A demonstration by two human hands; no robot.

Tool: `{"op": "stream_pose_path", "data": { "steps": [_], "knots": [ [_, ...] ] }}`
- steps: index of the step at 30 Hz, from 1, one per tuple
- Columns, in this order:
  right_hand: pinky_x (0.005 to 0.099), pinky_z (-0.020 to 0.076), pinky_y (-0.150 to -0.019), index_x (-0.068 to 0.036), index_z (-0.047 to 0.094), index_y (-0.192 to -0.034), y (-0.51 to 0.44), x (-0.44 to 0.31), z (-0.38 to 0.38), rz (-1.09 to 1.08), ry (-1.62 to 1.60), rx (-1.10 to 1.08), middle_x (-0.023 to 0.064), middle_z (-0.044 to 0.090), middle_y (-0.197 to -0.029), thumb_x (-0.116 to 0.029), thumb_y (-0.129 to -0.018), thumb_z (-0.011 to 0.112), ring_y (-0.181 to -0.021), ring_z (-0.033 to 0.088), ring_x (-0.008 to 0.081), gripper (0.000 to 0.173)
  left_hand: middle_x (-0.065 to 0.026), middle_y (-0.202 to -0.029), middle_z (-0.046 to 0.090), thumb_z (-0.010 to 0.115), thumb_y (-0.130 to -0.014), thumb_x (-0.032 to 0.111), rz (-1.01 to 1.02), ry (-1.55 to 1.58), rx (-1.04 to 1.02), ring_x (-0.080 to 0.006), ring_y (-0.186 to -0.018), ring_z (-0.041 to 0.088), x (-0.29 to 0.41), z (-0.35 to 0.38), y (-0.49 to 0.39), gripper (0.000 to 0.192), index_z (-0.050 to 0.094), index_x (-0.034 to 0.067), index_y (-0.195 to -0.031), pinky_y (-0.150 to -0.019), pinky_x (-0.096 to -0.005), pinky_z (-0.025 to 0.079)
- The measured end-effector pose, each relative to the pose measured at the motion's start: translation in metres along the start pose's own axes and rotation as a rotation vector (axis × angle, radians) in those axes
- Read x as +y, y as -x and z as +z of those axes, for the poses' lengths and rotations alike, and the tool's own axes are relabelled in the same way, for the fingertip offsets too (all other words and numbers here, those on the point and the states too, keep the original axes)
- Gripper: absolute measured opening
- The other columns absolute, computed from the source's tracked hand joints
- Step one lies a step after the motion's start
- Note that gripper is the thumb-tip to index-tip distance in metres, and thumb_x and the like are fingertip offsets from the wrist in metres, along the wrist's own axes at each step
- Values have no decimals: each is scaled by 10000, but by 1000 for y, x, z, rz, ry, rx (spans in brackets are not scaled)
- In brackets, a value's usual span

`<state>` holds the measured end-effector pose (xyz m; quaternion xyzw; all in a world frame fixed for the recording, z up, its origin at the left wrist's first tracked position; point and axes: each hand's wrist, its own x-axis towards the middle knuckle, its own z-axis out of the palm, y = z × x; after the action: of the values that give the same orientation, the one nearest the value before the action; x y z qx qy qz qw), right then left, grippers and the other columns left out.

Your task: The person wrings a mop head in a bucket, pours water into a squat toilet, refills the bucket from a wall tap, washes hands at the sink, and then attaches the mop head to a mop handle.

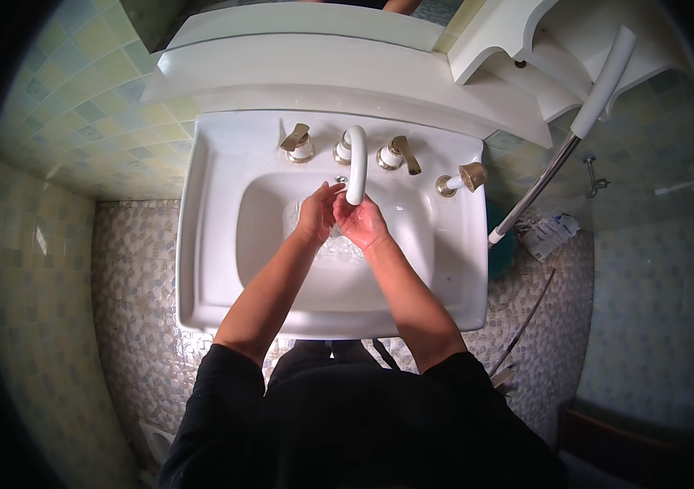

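Note:
Both bare hands are over the bowl of a white ceramic washbasin (261, 244), under the tip of a curved white spout (357, 165). My right hand (362, 221) is turned palm up with curled fingers, wet, and holds no object. My left hand (318, 213) is beside it, turned on edge, its fingertips close to the right hand's fingers; whether they touch is hard to tell. Rippling water (340, 247) shows in the bowl below the wrists. A gold-topped left tap handle (296, 143) and right tap handle (398, 154) flank the spout. The drain is hidden.
A pull-out sprayer (468, 178) stands at the basin's right rear corner. Behind runs a white shelf (304, 67) below a mirror. At right, a pole with a white grip (605, 85) leans near a green bucket (501, 250) and a plastic bag (547, 236). A wall valve (595, 178) juts out.

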<state>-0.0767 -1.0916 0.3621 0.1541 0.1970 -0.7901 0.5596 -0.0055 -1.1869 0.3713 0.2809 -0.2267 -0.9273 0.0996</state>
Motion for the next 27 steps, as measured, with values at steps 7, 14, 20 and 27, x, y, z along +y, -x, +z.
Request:
{"op": "stream_pose_path", "data": {
  "steps": [7,14,20,27],
  "knots": [
    [229,394,-484,-18,580,-747,-5,16,0,-664,964,404,15,555,-650,-166,-835,551,-563,480,86,175,-82,-820,589,436,-869,217,-20,63,171,-197,-742,565,-32,33,0,232,563,24,-896,-684,-328,475],
    [395,413,-527,-25,503,-677,-6,10,-14,-885,1525,481,169,546,-607,-274,-859,476,-574,551,275,309,-153,-999,588,423,-896,417,95,-434,498,-241,-954,554,-66,32,-3,475,553,-11,-1057,-834,-317,437],
    [233,334,-394,-117,437,-687,3,-1,4,-36,461,52,8,421,-569,-304,-867,475,-460,397,108,263,-165,-816,618,338,-922,322,-230,65,-227,-156,-537,538,-11,18,-10,444,541,-71,-956,-459,-250,470],
    [268,375,-419,-72,515,-702,-6,31,14,-299,814,294,80,549,-564,-311,-840,579,-551,560,188,283,-178,-836,601,368,-902,311,-174,471,-248,-276,-680,585,-40,-40,-22,382,539,-31,-907,-652,-373,507]
  ]
}}
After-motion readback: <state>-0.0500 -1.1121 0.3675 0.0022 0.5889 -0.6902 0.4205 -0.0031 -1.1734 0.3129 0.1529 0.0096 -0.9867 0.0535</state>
